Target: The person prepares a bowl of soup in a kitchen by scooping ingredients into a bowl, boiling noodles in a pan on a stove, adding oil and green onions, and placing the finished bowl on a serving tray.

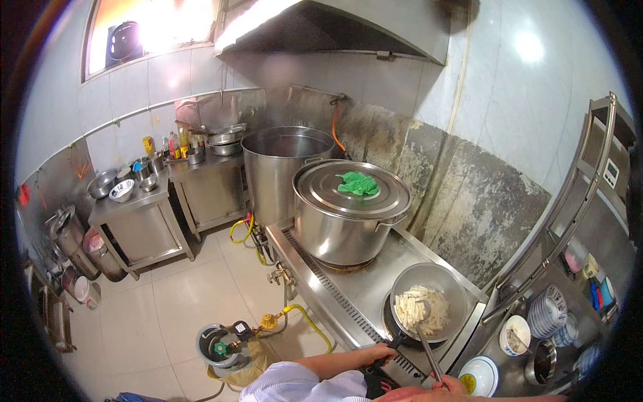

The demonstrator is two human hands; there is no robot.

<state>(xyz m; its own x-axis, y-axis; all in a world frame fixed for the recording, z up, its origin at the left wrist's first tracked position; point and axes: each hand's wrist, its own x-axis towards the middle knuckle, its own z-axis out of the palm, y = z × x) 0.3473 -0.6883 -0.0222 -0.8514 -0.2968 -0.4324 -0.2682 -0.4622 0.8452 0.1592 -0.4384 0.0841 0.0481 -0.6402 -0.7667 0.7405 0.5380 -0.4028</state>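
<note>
My left hand (383, 355) is closed around the black handle (397, 341) of a wok (456, 281) that sits on the near burner. In my right hand (449, 386), at the lower edge of the view, is the long handle of a metal ladle (428, 349). The ladle's head lies in the wok, among pale strips of food (422, 311) that look like thick noodles or cut strips. The white bowl (485, 374) just right of my right hand has something yellow-green in it.
Behind the wok, a lidded stockpot (341, 231) with a green cloth (357, 184) on top stands on the steel stove (346, 301). A taller pot (269, 176) is beyond it. A gas cylinder (218, 346) with a yellow hose stands left on the floor. Stacked bowls (545, 311) occupy the right counter.
</note>
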